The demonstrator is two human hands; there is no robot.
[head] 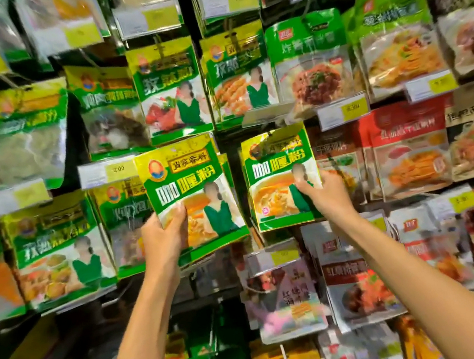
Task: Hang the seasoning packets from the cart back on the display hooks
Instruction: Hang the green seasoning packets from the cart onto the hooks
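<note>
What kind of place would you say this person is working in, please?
Most likely a grocery shop's seasoning aisle: rows of hanging packets, yellow price tags clipped below them, and the hands holding two matching green packets, left and right, up to the display.

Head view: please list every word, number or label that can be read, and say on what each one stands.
"咖喱粉": left packet, in the left hand.
"咖喱粉": right packet, in the right hand.
"3.00", faint: yellow price tag beside the left packet.
Everything else printed: too blurred to read.
</note>
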